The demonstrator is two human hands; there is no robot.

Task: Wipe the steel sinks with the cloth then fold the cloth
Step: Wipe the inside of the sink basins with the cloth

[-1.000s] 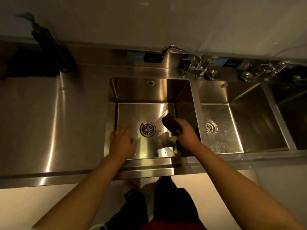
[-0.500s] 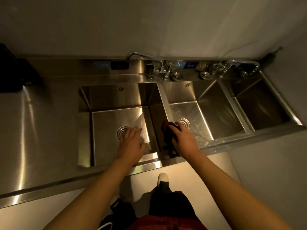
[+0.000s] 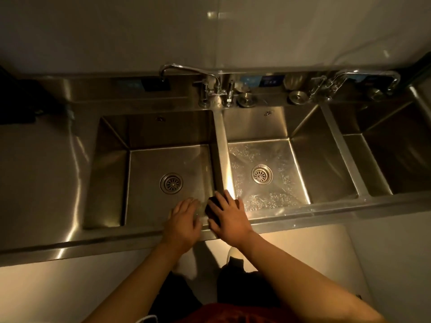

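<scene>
Steel sinks (image 3: 324, 159) are showing silver-grey with warm amber glare; the cloth (image 3: 212, 207) is appearing dark brown; the middle basin floor (image 3: 275, 157) is glistening with pale speckled droplets; wall (image 3: 279, 31) is appearing off-white.

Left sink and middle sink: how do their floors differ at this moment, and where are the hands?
The left sink has a smooth floor with no plain droplets; the middle sink has a floor speckled with water droplets. The left hand lies open over the left sink's front right corner; the right hand presses the dark cloth on the divider between them. Both are steel with round drain strainers.
</scene>
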